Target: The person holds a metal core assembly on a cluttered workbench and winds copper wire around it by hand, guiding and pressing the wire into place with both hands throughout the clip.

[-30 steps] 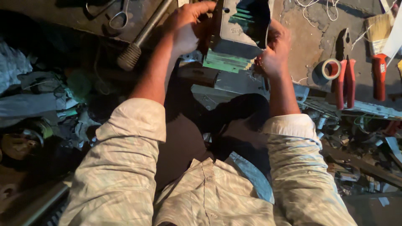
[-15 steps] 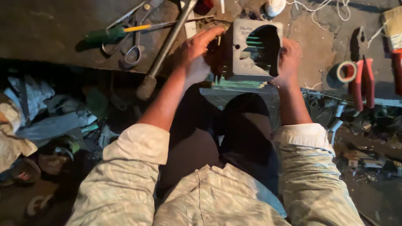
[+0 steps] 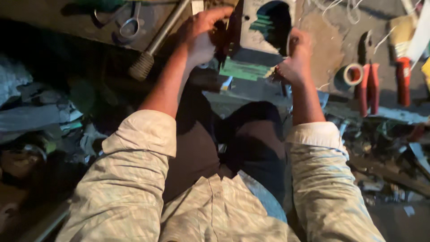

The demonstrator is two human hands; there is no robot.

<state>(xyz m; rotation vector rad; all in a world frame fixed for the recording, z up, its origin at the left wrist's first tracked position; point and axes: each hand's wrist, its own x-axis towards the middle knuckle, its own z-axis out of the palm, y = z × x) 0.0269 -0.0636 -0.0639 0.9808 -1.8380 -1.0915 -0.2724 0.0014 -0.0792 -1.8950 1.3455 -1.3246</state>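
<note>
A grey metal housing with a large round opening stands on the workbench in front of me; green windings show inside the opening and a green strip lies under its near edge. My left hand grips its left side, fingers curled over the top corner. My right hand holds its right side, thumb at the rim of the opening. Both forearms reach up from my rolled light sleeves.
A long metal rod with a knurled end lies left of the housing, next to scissors. Right of it are a roll of tape, red-handled pliers and a red-handled tool. Scrap and rags crowd the floor.
The view has shifted, and the housing has turned so that its round opening faces me. Both hands have stayed on its sides.
</note>
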